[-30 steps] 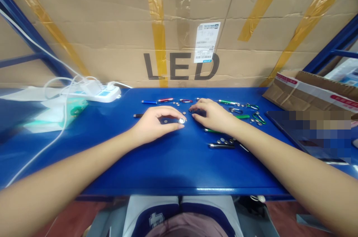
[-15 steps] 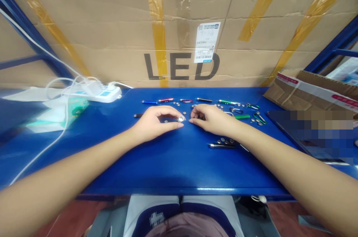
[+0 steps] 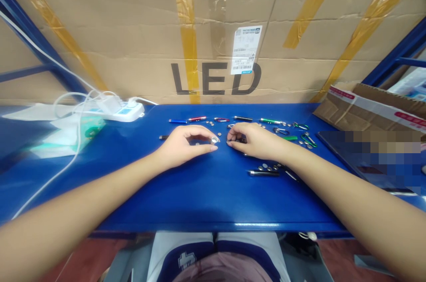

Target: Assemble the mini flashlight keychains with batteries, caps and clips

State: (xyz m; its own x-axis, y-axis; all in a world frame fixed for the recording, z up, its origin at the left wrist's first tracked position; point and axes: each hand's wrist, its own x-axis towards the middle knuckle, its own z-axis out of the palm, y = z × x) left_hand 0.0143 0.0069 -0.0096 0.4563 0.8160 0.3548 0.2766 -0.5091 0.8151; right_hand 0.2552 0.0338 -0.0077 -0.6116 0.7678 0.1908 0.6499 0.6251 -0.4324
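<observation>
My left hand (image 3: 186,142) rests on the blue table (image 3: 199,193), its thumb and fingers pinched on a small silver ring-shaped cap (image 3: 214,140). My right hand (image 3: 254,140) lies just to the right, fingers curled and pinched on a small dark part I cannot make out. Between and behind the hands lie several button cells (image 3: 210,123). A row of small pen lights lies along the back: blue (image 3: 178,121), red (image 3: 197,118), black (image 3: 242,118) and green (image 3: 270,121). Another black pen light (image 3: 263,173) with several button cells lies near my right wrist.
A white power strip (image 3: 128,112) with white cables sits at the back left. A large cardboard box marked LED (image 3: 213,29) walls off the back. Green carabiner clips (image 3: 308,139) lie at the right, beside an open cardboard box (image 3: 369,109) and a dark flat tablet (image 3: 366,157).
My right hand has drawn back from the far parts toward my left hand, curling its fingers into a pinch. My left hand has stayed put, still holding the silver cap.
</observation>
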